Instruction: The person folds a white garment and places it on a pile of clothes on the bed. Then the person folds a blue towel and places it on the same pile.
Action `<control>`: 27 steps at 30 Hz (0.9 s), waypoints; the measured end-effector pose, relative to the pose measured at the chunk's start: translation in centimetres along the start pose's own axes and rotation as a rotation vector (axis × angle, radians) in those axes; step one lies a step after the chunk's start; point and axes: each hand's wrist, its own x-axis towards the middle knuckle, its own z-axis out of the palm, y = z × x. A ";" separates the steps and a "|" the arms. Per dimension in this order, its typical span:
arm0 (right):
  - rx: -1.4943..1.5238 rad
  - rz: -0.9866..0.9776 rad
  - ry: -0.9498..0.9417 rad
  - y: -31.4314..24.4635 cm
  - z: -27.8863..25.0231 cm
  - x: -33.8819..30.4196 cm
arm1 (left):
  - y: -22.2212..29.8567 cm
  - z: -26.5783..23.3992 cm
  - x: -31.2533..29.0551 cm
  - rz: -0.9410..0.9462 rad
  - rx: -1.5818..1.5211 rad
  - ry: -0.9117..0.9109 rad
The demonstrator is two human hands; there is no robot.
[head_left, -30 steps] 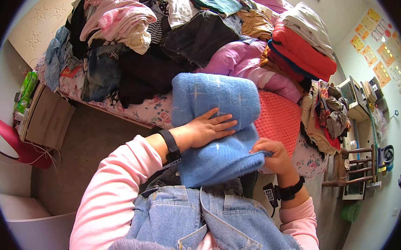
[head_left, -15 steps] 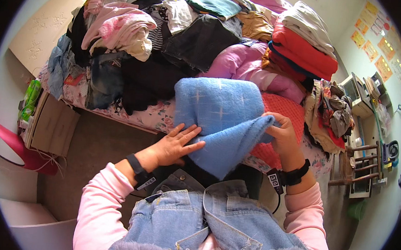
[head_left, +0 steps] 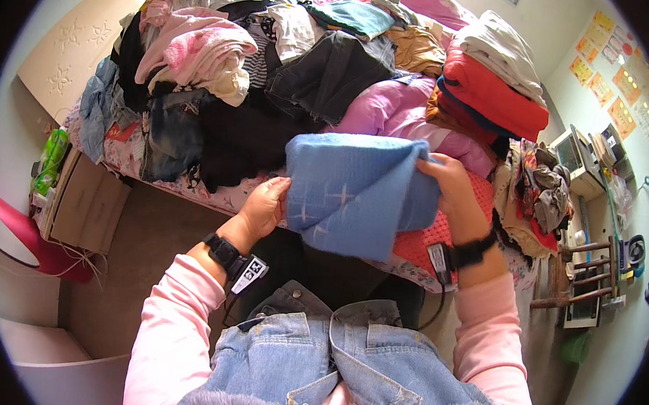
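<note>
While left hand (head_left: pixel 263 206) pinches its left edge, blue cloth (head_left: pixel 347 200) spans rightward, far-right corner clamped in right hand (head_left: pixel 455 187)

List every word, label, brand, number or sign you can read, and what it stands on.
No text is clear enough to quote.
Orange and yellow wall papers: print too small to read.
Left wrist tag: black-and-white marks, no readable words.
Right wrist tag: too small to read.
Green package: too blurred to read.
Blue cloth: white star-shaped marks, no lettering visible.
</note>
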 end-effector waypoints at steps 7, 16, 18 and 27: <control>-0.082 0.309 0.203 4.8 -1.8 4.0 | -3.0 1.5 -3.4 0.812 1.336 -0.044; -0.002 0.159 0.075 4.1 -2.0 1.7 | -3.9 2.9 -0.8 0.934 1.415 0.068; 0.077 0.087 -0.025 4.1 -2.2 0.3 | -3.1 2.4 -0.6 0.638 1.032 0.064; -0.099 -0.026 -0.161 2.3 -1.2 -3.4 | -0.7 3.5 -0.2 0.219 0.257 0.236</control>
